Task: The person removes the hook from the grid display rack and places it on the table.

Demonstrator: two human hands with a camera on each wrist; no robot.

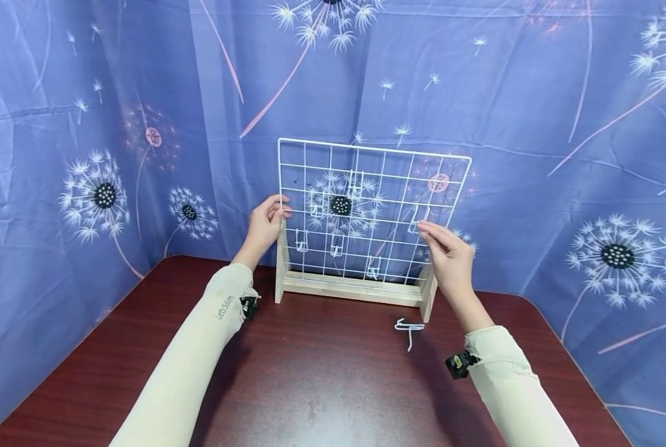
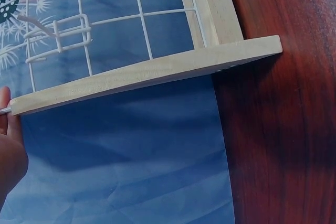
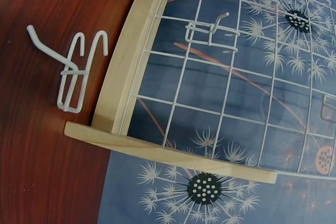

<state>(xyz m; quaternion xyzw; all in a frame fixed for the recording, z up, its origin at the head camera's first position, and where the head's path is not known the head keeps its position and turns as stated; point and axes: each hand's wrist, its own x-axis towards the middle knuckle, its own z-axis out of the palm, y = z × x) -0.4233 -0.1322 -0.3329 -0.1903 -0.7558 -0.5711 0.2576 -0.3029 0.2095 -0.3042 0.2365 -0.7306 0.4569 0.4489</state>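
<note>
A white wire grid panel (image 1: pixel 374 149) stands upright in a pale wooden stand (image 1: pixel 355 293). My left hand (image 1: pixel 264 226) grips the panel's left edge, just above the stand's side post. At the panel's right side, my right hand (image 1: pixel 450 256) pinches a white wire hook (image 1: pixel 413 226) against the grid; whether it is hooked over a wire cannot be made out. Several more hooks hang on the grid, among them one low at the right (image 1: pixel 373 268) and one at the lower left (image 1: pixel 301 242). The right hand is out of sight in the right wrist view.
One loose white hook (image 3: pixel 73 72) lies on the dark red wooden table (image 1: pixel 310 372), just in front of the stand's right foot. A blue dandelion-print curtain (image 1: pixel 226 186) hangs behind and on both sides.
</note>
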